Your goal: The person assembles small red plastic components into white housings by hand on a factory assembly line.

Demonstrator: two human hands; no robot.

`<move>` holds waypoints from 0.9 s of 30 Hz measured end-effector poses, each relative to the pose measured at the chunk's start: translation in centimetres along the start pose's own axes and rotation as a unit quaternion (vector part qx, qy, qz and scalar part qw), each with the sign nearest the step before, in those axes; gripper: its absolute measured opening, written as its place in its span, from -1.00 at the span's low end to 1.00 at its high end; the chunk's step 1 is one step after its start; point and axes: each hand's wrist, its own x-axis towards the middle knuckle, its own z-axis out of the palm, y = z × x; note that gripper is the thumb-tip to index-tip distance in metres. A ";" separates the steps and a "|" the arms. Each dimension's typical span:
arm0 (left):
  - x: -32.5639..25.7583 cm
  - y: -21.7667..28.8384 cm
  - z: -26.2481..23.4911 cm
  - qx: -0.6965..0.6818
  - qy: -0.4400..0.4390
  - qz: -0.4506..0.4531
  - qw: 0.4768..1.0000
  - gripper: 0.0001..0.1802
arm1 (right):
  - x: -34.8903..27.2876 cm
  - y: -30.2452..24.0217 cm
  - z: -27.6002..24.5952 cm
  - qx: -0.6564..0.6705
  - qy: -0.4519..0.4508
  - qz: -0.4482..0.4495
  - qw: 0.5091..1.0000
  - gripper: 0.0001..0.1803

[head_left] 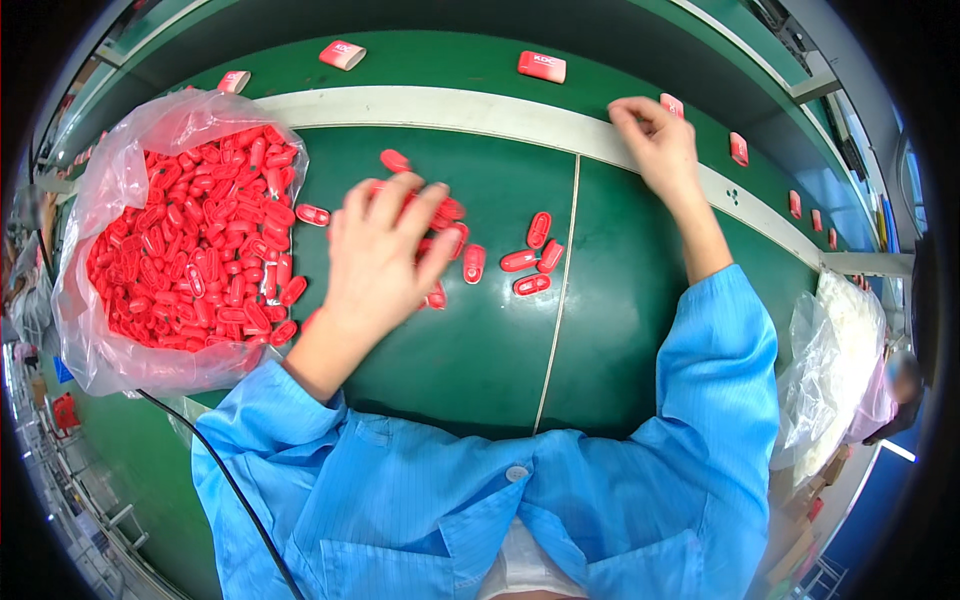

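The left hand (pixel 385 250) lay flat, fingers spread and released, over loose red caps (pixel 530 260) scattered on the green mat (pixel 470 360); it grasped none. The caps appeared small, light, rigid and smooth, best pinched across the narrow sides. At left, a bag (pixel 120 180) held many more. Farther right, the right hand (pixel 655 135) pinched a red case (pixel 672 103) at the belt (pixel 450 65) edge.

Your bag of caps (pixel 190 250) sits left; loose caps (pixel 530 260) lie centre; cases (pixel 541 66), seemingly on a belt, ride far.
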 end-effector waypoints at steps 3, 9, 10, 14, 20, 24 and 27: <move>1.2 2.4 1.3 -0.032 -0.014 0.042 0.998 -0.58 | 2.4 4.0 -2.8 -0.160 0.071 -0.048 0.983 -0.69; 4.2 4.6 3.3 -0.115 -0.060 0.147 0.981 -0.48 | 4.5 7.8 -3.7 -0.212 -0.030 0.016 0.977 -0.58; 4.6 4.7 3.3 -0.114 -0.061 0.146 0.981 -0.48 | 4.4 6.8 -3.6 -0.211 -0.030 0.015 0.977 -0.58; 6.1 4.3 2.6 -0.120 -0.050 0.175 0.976 -0.49 | 3.4 4.0 -3.6 -0.113 -0.030 0.087 0.989 -0.61; 10.5 -1.4 2.2 -0.226 -0.044 0.012 0.973 -0.80 | 0.5 0.0 -2.1 0.318 -0.099 0.137 0.933 -0.52; 10.5 -2.7 3.2 -0.208 -0.116 0.043 0.970 -0.81 | 0.2 -1.3 0.3 0.368 -0.127 0.150 0.909 -0.61; 10.9 -2.0 3.4 -0.173 -0.109 0.065 0.977 -0.87 | 0.0 -1.4 1.0 0.356 -0.144 0.135 0.913 -0.67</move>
